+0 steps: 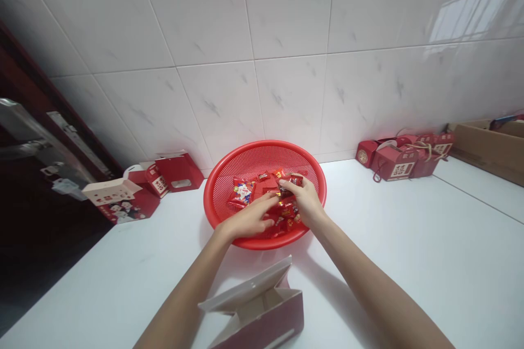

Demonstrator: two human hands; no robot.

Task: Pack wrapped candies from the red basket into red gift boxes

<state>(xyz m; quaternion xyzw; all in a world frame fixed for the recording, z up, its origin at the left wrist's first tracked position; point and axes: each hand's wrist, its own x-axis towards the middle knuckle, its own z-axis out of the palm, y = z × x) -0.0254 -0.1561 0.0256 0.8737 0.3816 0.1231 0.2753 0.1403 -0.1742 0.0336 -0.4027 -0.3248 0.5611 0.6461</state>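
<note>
A red perforated plastic basket (221, 155) stands against the wall and holds several red candy packets. My right hand (306, 200) pinches a dark red candy packet (291, 180) at the basket's right side. Beside it, my left hand (254, 217) reaches over the rim with fingers stretched out among the candies, partly hiding them. A larger packet with a white cartoon figure (242, 193) lies at the basket's left. Nearer to me, between my forearms, stands an opened red gift box (266, 322) with its pale inside showing.
Red gift boxes, one with a cartoon couple (130, 208) and one plain red box (180, 172), stand at the left. Several closed red boxes (395, 166) with cords cluster at the right. Beyond them is a cardboard carton (487, 150). A dark door (36, 229) borders the white table's left edge.
</note>
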